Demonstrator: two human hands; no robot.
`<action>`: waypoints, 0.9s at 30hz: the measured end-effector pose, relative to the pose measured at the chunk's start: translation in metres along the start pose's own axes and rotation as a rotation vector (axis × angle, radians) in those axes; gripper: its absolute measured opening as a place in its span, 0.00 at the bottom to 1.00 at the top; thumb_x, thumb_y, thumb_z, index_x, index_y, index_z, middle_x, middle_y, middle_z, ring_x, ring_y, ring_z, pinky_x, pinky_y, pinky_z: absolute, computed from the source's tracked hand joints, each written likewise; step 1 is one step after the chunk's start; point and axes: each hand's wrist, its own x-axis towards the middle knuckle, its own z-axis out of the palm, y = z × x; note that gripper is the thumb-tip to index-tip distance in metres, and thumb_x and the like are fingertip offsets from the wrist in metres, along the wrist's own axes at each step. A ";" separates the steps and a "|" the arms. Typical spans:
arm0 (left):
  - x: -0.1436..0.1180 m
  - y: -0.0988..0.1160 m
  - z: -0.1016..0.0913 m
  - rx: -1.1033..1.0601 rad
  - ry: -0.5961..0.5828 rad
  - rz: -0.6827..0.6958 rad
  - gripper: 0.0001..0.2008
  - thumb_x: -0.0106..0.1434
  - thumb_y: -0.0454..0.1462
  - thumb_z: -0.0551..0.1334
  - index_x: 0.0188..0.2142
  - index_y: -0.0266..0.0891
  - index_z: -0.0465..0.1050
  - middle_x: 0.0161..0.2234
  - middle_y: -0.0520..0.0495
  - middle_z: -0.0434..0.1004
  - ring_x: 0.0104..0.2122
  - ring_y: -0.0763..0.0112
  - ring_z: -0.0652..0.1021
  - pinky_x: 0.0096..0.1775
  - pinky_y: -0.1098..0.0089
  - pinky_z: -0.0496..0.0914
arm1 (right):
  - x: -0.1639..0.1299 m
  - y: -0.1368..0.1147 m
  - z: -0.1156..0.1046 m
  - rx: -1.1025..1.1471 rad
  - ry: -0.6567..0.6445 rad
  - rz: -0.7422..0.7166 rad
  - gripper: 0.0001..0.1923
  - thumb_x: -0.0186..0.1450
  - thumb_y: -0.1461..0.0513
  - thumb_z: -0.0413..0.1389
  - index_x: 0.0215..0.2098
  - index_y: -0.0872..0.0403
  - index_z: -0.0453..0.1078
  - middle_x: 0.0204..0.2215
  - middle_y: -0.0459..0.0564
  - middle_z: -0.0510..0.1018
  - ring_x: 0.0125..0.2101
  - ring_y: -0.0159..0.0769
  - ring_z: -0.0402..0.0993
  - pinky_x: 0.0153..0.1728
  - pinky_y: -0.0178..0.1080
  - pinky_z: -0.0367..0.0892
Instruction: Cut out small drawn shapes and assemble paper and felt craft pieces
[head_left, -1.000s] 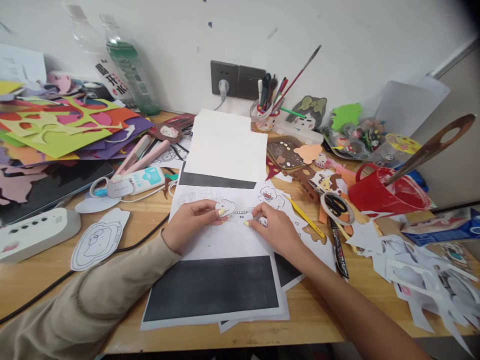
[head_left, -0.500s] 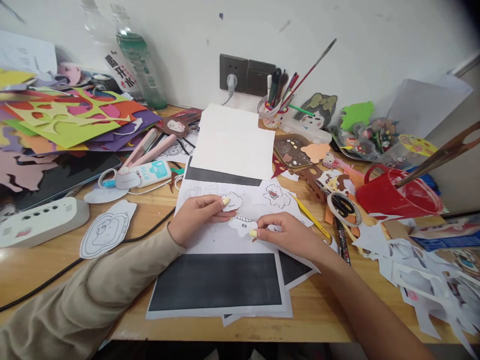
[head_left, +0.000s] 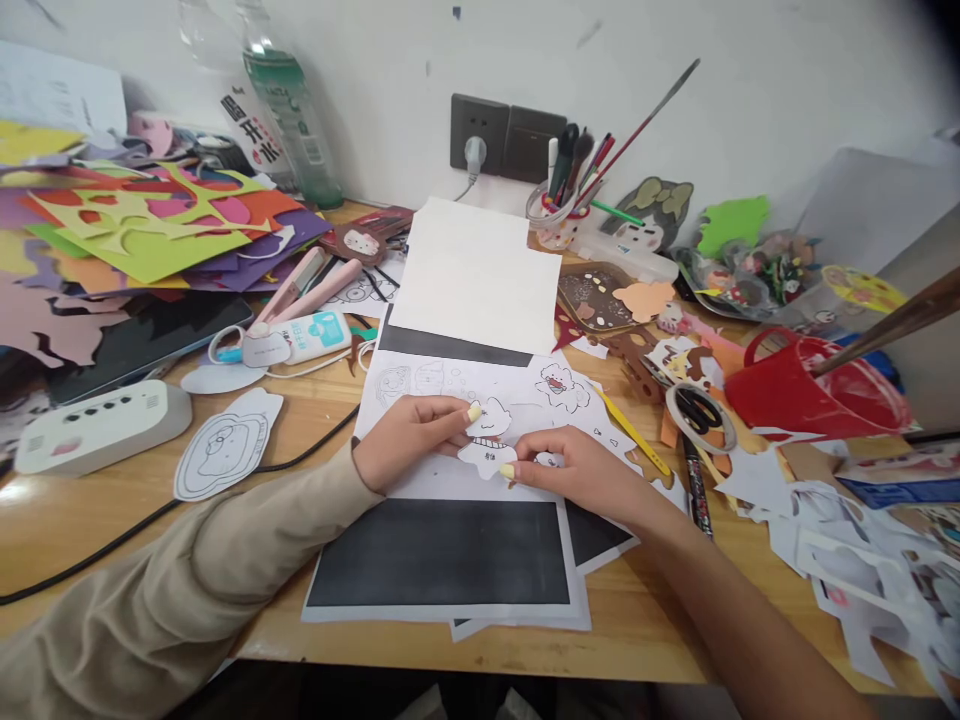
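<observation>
Between thumb and fingers, my left hand (head_left: pixel 416 440) pinches a small white paper cutout with a drawn face (head_left: pixel 492 417). My right hand (head_left: pixel 566 465) grips the right edge of a second paper cutout, the body piece (head_left: pixel 486 457), which has a striped band along its top and small writing. The face piece sits just above the body piece, their edges meeting or overlapping at the band. Both are held over a printed sheet (head_left: pixel 405 480) with line drawings and a black block. A drawn fluffy character (head_left: pixel 564 387) shows on paper beyond my right hand.
A blank white sheet (head_left: pixel 476 275) lies behind my hands. Coloured paper scraps (head_left: pixel 165 230) and a white power strip (head_left: pixel 105 428) are at left. At right are yellow tweezers (head_left: pixel 634 430), a tape roll (head_left: pixel 701 418), a red cup (head_left: pixel 814 385) and white paper offcuts (head_left: pixel 840 560).
My left hand has brought the face cutout right and slightly down, against the top of the body cutout. My right hand stays nearly in place. The whole view has shifted slightly.
</observation>
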 end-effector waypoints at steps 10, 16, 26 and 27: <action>0.000 0.000 0.001 0.115 -0.079 -0.006 0.12 0.51 0.41 0.60 0.29 0.33 0.72 0.21 0.53 0.67 0.22 0.83 0.68 0.27 0.82 0.65 | 0.001 0.001 0.001 -0.037 -0.089 0.001 0.10 0.57 0.58 0.47 0.23 0.54 0.65 0.21 0.41 0.66 0.24 0.28 0.59 0.27 0.31 0.53; -0.003 0.002 -0.001 0.056 -0.045 -0.063 0.12 0.50 0.42 0.60 0.31 0.34 0.73 0.24 0.50 0.72 0.25 0.79 0.72 0.30 0.80 0.68 | 0.001 0.000 -0.001 -0.030 -0.080 -0.016 0.11 0.57 0.58 0.47 0.22 0.54 0.64 0.21 0.41 0.66 0.25 0.28 0.60 0.27 0.32 0.53; -0.001 -0.001 0.002 0.078 -0.096 -0.014 0.11 0.51 0.38 0.60 0.35 0.38 0.73 0.28 0.50 0.76 0.25 0.76 0.75 0.30 0.79 0.71 | 0.001 0.001 -0.002 -0.073 -0.074 0.006 0.10 0.56 0.58 0.47 0.23 0.54 0.67 0.18 0.42 0.65 0.22 0.29 0.59 0.26 0.32 0.53; -0.001 -0.001 0.002 0.085 -0.091 -0.008 0.11 0.51 0.38 0.60 0.35 0.39 0.73 0.27 0.51 0.76 0.25 0.77 0.74 0.29 0.80 0.71 | 0.002 0.001 -0.002 -0.072 -0.072 0.008 0.10 0.56 0.58 0.47 0.23 0.54 0.66 0.19 0.42 0.66 0.23 0.29 0.59 0.26 0.32 0.53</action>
